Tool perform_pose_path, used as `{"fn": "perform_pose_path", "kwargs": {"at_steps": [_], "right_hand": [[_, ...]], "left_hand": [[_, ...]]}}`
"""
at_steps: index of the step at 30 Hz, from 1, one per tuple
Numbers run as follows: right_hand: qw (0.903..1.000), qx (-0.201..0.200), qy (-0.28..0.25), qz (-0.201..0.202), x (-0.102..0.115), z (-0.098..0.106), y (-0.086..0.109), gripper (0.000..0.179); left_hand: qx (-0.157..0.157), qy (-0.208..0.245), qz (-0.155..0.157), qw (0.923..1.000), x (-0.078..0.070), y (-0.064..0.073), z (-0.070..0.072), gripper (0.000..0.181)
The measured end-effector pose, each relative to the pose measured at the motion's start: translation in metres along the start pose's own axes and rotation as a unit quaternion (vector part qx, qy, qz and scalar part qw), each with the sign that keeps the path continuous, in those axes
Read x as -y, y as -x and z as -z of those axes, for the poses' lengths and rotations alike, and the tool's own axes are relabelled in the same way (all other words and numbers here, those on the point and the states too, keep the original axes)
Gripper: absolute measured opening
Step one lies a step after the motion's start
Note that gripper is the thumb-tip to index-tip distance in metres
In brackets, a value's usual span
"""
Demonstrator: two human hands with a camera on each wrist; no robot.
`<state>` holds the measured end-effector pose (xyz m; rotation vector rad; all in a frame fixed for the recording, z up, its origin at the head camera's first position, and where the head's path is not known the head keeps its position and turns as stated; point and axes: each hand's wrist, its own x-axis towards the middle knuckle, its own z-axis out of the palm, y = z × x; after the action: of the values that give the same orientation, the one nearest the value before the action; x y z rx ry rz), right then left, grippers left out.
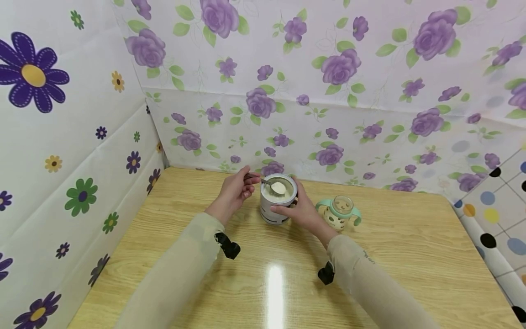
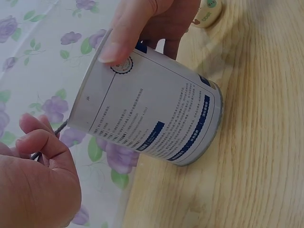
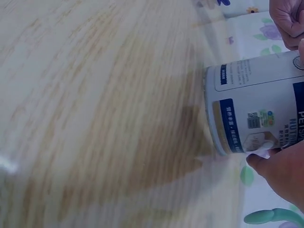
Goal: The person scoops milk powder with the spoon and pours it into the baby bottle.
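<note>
My left hand [image 1: 235,191] pinches the handle of a metal spoon [image 1: 266,182], whose bowl carries a heap of pale powder [image 1: 279,188] at the mouth of an open can [image 1: 274,214]. The can is white with blue print and has a silver rim. Around its right side, my right hand [image 1: 302,206] holds it, thumb across the front near the top. In the left wrist view, the left hand [image 2: 40,175] grips the dark handle beside the rim. The right wrist view catches the can's lower part [image 3: 256,109] with the right hand [image 3: 282,173] against it.
A small baby bottle [image 1: 338,214] with mint-green handles stands just right of the can, beside my right wrist. The wooden table [image 1: 394,256] meets a flower-printed covering [image 1: 263,132] close behind the can. Another printed sheet [image 1: 92,151] rises along the left.
</note>
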<state>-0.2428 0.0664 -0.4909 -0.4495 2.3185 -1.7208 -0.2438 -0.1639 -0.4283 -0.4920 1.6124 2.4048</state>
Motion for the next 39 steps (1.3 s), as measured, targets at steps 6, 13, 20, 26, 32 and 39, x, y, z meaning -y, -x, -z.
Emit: {"fn": "perform_pose_path", "kwargs": {"at_steps": [6,13,20,26,32,39], "right_hand": [[0.9992,0.01,0.037,0.013,0.015,0.014,0.003,0.125],[0.9942,0.039,0.088,0.047,0.037,0.036,0.013,0.123],[0.9796,0.048,0.186,0.06,0.05,0.079,0.035,0.125],[0.9719,0.023,0.231,0.039,0.042,0.124,0.056,0.119],[0.9734,0.008,0.228,0.022,0.018,0.154,0.07,0.113],[0.9797,0.004,0.2,0.004,-0.005,0.165,0.081,0.112]], "left_hand": [[0.006,0.009,-0.006,0.9999,-0.002,0.0,0.0,0.052],[0.004,0.014,-0.007,0.9999,-0.007,0.003,-0.001,0.046],[0.009,0.017,-0.004,0.9998,-0.013,0.006,-0.004,0.046],[0.014,0.018,-0.007,0.9997,-0.02,0.011,-0.006,0.043],[0.018,0.023,-0.006,0.9996,-0.024,0.015,-0.008,0.043],[0.022,0.027,-0.009,0.9993,-0.027,0.018,-0.013,0.043]]}}
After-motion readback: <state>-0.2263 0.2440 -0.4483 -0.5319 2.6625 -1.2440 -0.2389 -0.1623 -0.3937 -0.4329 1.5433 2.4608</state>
